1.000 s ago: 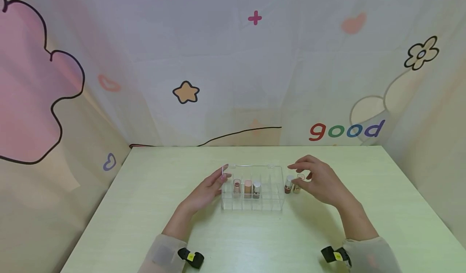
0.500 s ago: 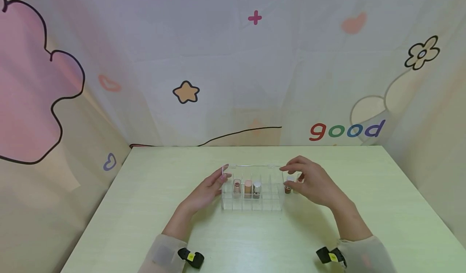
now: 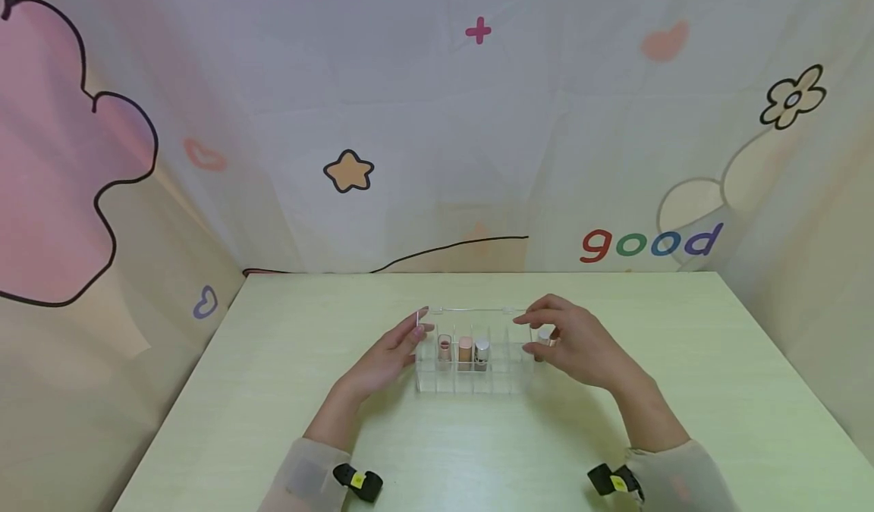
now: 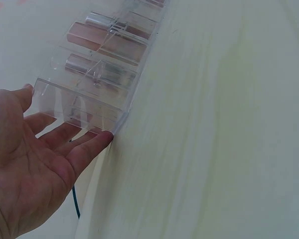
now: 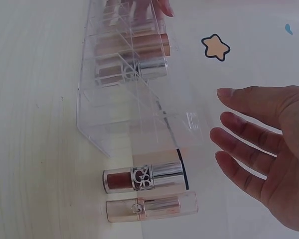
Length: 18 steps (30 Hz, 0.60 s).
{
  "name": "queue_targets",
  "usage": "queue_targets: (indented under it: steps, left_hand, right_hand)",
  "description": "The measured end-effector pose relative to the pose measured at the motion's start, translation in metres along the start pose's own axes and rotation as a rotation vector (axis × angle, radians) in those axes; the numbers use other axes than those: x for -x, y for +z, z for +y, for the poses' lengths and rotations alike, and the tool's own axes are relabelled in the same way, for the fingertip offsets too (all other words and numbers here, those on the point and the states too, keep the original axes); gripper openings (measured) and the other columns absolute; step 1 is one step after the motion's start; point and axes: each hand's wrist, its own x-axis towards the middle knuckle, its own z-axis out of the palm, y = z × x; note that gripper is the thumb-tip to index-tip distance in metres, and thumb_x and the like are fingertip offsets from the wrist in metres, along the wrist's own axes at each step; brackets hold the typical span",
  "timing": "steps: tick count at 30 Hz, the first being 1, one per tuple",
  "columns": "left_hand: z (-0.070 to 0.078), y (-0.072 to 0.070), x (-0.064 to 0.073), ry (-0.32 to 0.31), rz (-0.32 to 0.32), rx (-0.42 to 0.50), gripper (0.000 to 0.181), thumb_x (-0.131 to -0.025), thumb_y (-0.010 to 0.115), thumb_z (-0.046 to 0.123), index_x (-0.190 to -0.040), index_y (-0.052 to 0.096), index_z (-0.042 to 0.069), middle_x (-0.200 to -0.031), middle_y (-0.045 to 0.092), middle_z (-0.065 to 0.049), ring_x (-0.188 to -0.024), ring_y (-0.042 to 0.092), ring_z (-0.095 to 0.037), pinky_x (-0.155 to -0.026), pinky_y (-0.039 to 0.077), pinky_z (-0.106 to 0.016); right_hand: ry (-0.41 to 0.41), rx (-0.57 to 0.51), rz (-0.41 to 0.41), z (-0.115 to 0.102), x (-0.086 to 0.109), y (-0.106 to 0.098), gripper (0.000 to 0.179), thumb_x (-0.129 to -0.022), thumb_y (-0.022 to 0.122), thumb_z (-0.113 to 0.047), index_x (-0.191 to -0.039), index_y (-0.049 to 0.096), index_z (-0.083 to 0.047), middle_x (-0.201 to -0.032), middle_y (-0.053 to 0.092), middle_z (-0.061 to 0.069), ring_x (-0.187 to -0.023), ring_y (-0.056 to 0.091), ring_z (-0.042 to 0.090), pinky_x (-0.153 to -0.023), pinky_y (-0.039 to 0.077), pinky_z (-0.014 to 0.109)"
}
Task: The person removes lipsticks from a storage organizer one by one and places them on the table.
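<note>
A clear acrylic organizer (image 3: 471,383) with divided slots stands on the table. My left hand (image 3: 384,359) touches its left side, its fingers laid along the wall in the left wrist view. Three lipsticks stand in the slots: a pinkish clear-capped one (image 3: 444,347), a rose-gold one (image 3: 465,350) and a silver-capped one (image 3: 481,351). Beside the organizer's right end, my right hand (image 3: 580,345) hovers with fingers apart, holding nothing. Two more lipsticks stand there, a silver-capped dark red one (image 5: 143,178) and a clear-capped pinkish one (image 5: 152,206), mostly hidden by the hand in the head view.
The pale wooden table (image 3: 437,451) reaches back to a printed cloth backdrop (image 3: 423,117). Black straps with yellow labels are at both sleeves.
My right hand has moved left, from above the two loose lipsticks toward the organizer's right end, covering more of them. My left hand stays at the organizer's left side.
</note>
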Motion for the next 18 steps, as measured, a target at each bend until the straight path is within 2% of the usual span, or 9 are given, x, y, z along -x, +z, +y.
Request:
queue_targets:
  steps: [5,10,18]
  left_hand:
    - [0.000,0.000,0.000,0.001,-0.003,0.002,0.059,-0.111,0.037,0.051,-0.165,0.027,0.029,-0.160,0.048,-0.004,-0.155,0.036,-0.031,-0.121,0.041,-0.056]
    - [0.001,0.000,0.001,0.004,-0.006,0.004,0.058,-0.112,0.037,0.049,-0.165,0.027,0.029,-0.160,0.048,-0.004,-0.155,0.035,-0.031,-0.121,0.041,-0.056]
    - [0.000,0.000,0.001,0.001,-0.001,-0.006,0.059,-0.111,0.037,0.051,-0.165,0.027,0.030,-0.160,0.048,-0.003,-0.155,0.036,-0.031,-0.120,0.041,-0.056]
  right_hand:
    - [-0.035,-0.003,-0.010,-0.002,-0.001,0.002,0.036,-0.087,0.084,-0.013,-0.122,0.076,-0.016,-0.119,0.066,0.001,-0.098,0.065,0.022,-0.079,0.061,0.033]
    - [-0.044,-0.003,-0.023,-0.006,-0.004,0.005,0.035,-0.087,0.085,-0.013,-0.121,0.077,-0.017,-0.115,0.066,-0.003,-0.095,0.064,0.020,-0.077,0.059,0.026]
    - [-0.017,0.002,-0.058,-0.012,-0.008,0.011,0.035,-0.086,0.085,-0.013,-0.120,0.077,-0.017,-0.111,0.066,-0.003,-0.089,0.061,0.011,-0.071,0.057,0.022]
